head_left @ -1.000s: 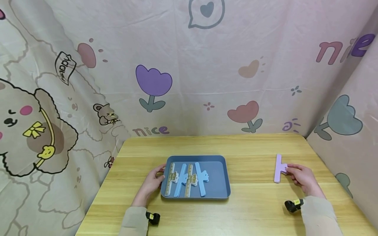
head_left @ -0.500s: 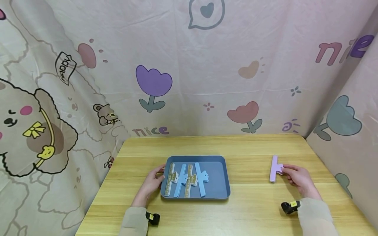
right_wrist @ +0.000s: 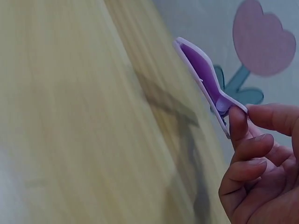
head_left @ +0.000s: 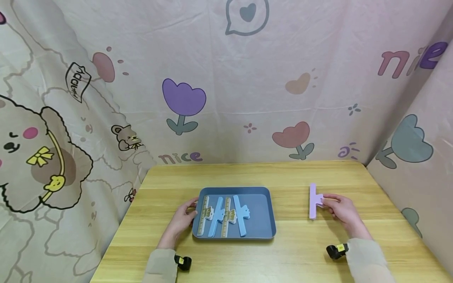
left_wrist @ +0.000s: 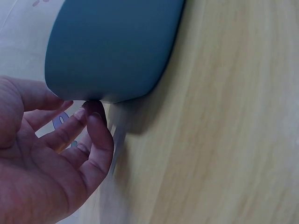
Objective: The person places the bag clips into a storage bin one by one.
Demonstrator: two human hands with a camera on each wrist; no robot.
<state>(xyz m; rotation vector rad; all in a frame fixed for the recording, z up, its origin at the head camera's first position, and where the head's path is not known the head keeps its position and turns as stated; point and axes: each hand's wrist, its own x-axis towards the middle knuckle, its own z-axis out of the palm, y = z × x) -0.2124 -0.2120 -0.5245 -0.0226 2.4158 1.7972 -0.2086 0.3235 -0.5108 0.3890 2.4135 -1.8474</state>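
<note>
My right hand [head_left: 341, 209] pinches a purple clip [head_left: 313, 201] by its short tab, thumb and fingertips on it, right of the tray. In the right wrist view the clip [right_wrist: 205, 77] is seen end on, held above the table with its shadow falling on the wood. A blue-grey tray [head_left: 262, 220] lies left of centre. Its left rim is gripped by my left hand [head_left: 183, 217], thumb at the edge and fingers curled beneath, as the left wrist view shows. Inside are two light blue clips [head_left: 242, 216] and two gold-patterned white clips [head_left: 226, 218], alternating in a slanted row.
The tray's right part shows bare bottom beside the last blue clip. A wood-grain table [head_left: 297, 255] carries everything. Printed cloth [head_left: 226, 78] hangs behind it and along both sides. Each wrist wears a small black camera [head_left: 336, 250].
My right hand has carried the purple clip leftward, closer to the tray. The left hand, the tray and the clips in it stay as they were.
</note>
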